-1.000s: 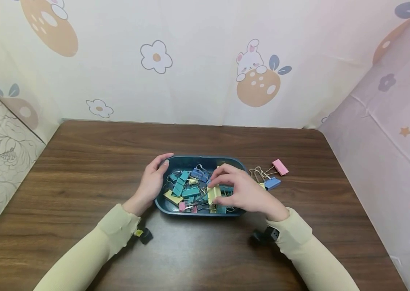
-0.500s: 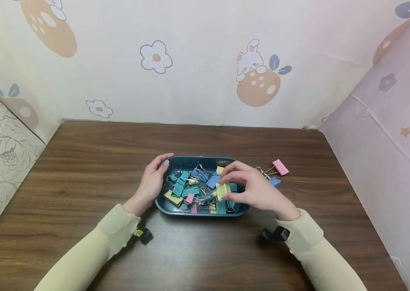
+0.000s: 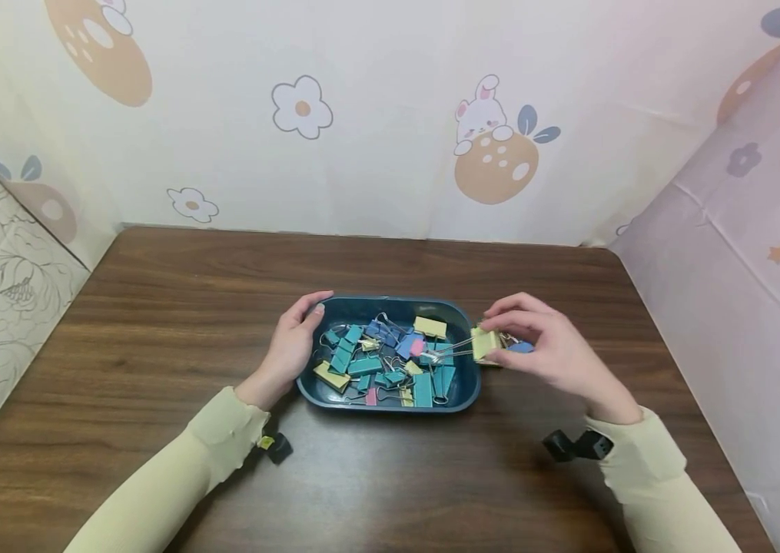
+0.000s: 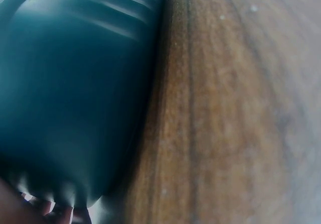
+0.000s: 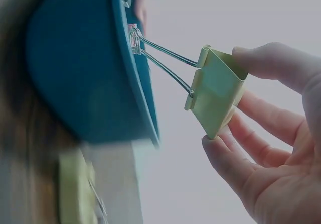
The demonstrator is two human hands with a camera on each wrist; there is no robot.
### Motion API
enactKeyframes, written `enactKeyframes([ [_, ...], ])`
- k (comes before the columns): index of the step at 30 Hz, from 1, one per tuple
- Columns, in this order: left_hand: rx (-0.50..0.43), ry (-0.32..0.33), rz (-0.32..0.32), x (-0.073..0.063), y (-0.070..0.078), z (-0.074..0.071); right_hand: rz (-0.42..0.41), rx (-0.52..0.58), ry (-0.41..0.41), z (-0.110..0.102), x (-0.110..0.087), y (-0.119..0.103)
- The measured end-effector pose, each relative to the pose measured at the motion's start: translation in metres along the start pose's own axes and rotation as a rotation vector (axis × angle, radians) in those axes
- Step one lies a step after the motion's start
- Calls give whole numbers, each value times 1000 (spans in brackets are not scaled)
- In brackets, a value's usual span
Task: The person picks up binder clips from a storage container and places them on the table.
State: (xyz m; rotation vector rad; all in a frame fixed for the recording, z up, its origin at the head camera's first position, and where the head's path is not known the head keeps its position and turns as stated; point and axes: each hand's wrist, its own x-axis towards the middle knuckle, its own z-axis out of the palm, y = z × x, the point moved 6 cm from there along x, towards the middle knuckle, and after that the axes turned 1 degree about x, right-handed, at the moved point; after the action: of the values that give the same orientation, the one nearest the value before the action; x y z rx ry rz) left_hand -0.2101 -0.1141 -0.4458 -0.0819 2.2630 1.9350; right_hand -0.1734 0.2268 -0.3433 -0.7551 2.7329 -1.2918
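Note:
My left hand [image 3: 290, 346] grips the left end of a dark teal plastic tray [image 3: 350, 309], thumb over the rim. The left wrist view shows the tray's outer wall [image 4: 75, 83] close up. Several binder clips in teal, blue, yellow and pink lie in the tray. My right hand [image 3: 547, 352] pinches a large yellow binder clip [image 3: 486, 343] just beyond the tray's right rim. Its wire handles [image 5: 168, 68] reach back over the rim, where a small pink clip [image 3: 418, 347] appears caught at their end.
Right of the tray, a blue binder clip [image 3: 520, 347] lies on the brown wooden table [image 3: 376, 476], partly hidden by my right hand. A yellow clip [image 5: 72, 186] shows below the tray in the right wrist view. A patterned cloth [image 3: 376, 169] hangs behind the table.
My right hand has moved right, carrying the yellow binder clip from above the pile to past the tray's rim. The pink clip has trailed along. My left hand stays put.

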Motion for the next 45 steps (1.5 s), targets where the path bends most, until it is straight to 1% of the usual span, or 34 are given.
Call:
enactKeyframes([
  [3, -1, -2, -2, 0, 1, 0, 24, 14, 79, -21, -9, 8],
  [7, -5, -8, -5, 0, 0, 1, 53, -10, 182, -44, -19, 21],
  [11, -7, -8, -5, 0, 0, 0, 81, -39, 252, -55, -26, 37],
  [14, -8, -6, -1, 0, 0, 0, 118, -41, 272, -57, -29, 51],
  [18, -4, -6, -5, 1, -2, 0, 163, -80, 270, -54, -33, 69],
  [22, 1, -8, -7, 1, -4, 1, 168, -138, 259, -51, -34, 82],
  [29, -9, -6, -7, -1, -1, 2, 159, -209, 199, -42, -39, 96],
  [34, -13, -7, -13, -1, 0, 2, 201, -251, 159, -39, -42, 104],
  [39, -8, -3, -11, 0, -1, 1, 215, -257, 129, -38, -41, 106],
  [45, -4, 2, -11, 0, 0, 1, 152, -292, 142, -41, -32, 92],
])
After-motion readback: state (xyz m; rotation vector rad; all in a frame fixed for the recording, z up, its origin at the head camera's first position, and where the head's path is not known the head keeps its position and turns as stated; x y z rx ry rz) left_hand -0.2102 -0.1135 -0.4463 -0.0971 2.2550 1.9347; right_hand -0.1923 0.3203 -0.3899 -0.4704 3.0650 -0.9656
